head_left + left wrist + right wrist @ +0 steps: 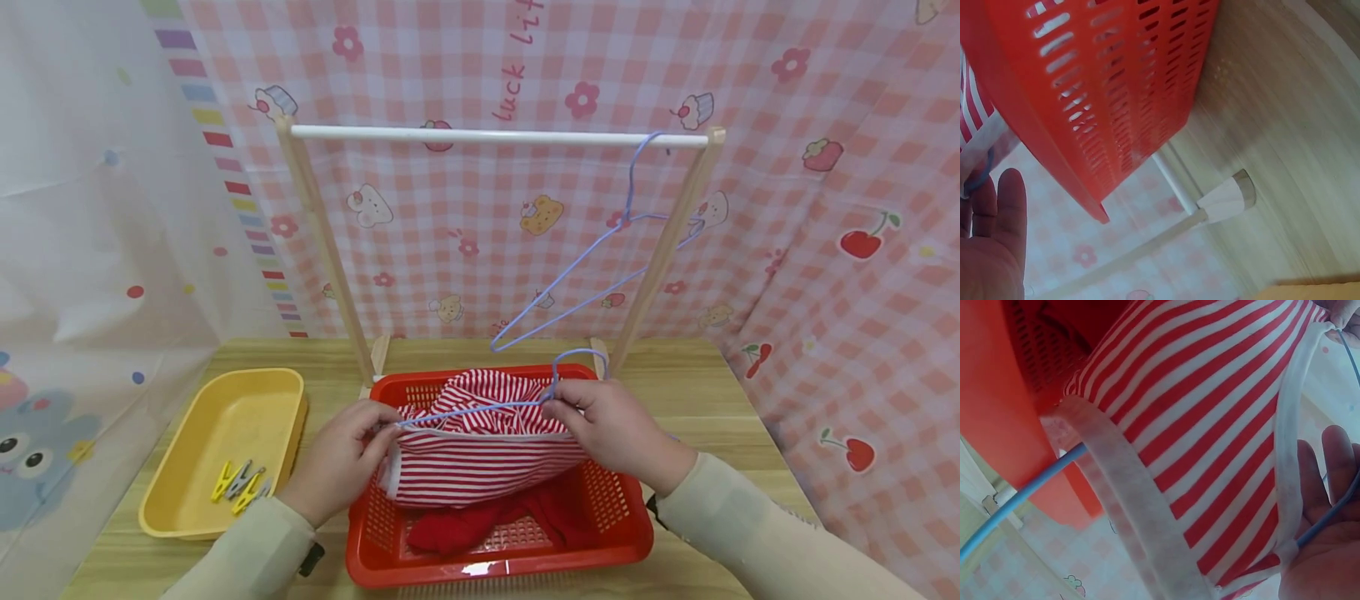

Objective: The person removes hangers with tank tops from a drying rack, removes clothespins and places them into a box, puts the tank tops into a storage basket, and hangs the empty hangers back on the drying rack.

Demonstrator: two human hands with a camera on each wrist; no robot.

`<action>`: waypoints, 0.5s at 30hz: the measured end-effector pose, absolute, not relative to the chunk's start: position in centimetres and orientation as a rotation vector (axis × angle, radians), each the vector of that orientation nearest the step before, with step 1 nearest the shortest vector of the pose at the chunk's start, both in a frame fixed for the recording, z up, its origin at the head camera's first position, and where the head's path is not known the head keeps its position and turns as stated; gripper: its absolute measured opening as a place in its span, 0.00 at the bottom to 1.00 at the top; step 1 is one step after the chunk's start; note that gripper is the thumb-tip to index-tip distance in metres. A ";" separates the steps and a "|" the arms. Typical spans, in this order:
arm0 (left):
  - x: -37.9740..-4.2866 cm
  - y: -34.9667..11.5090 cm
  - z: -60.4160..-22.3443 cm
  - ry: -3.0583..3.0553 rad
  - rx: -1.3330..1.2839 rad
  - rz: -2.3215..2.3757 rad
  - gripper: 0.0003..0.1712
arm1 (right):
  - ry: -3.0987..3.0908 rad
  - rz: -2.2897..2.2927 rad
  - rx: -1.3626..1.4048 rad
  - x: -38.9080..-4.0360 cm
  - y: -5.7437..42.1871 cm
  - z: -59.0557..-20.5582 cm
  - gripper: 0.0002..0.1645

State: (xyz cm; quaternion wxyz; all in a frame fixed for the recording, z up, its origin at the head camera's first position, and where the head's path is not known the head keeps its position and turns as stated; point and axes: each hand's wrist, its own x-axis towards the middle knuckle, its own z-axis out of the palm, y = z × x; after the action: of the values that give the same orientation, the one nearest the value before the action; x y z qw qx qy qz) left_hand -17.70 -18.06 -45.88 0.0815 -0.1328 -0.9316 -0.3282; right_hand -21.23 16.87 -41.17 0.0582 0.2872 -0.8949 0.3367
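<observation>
A red-and-white striped top (480, 467) with white trim is held over the red basket (498, 575), partly inside it. A blue clothes hanger (468, 412) runs along its neckline, hook upward. At the left end, my left hand (341, 454) pinches the top's edge together with the hanger's tip. My right hand (611, 429) grips the hanger near the base of its hook, touching the trim. In the right wrist view, the hanger's other end (1029, 490) sticks out past the white-trimmed opening. Beneath the top, a dark red cloth (480, 529) lies in the basket.
Behind the basket stands a wooden rack with a white rail (480, 136). Another blue hanger (570, 275) hangs at the rail's right end. On the left, a yellow tray (247, 400) holds several yellow and grey clothespins (240, 485). A wooden table (690, 400) bears everything.
</observation>
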 end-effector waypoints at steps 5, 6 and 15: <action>-17.8 -18.4 -46.0 -2.796 -0.359 -1.022 0.05 | -2.700 1.090 0.838 -21.1 16.9 -41.2 0.10; -17.8 -18.5 -46.1 -2.794 -0.358 -1.015 0.05 | -2.698 1.098 0.832 -21.1 17.0 -41.2 0.10; -17.8 -19.0 -46.4 -2.842 -0.299 -1.018 0.05 | -2.684 1.103 0.803 -21.1 17.1 -41.4 0.13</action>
State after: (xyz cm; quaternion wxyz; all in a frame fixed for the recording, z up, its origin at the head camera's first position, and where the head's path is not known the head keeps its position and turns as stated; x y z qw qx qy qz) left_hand -17.79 -19.02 -46.39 0.0539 -0.0984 -0.9354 -0.3352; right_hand -21.08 17.07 -41.39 0.0652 0.2663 -0.8896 0.3654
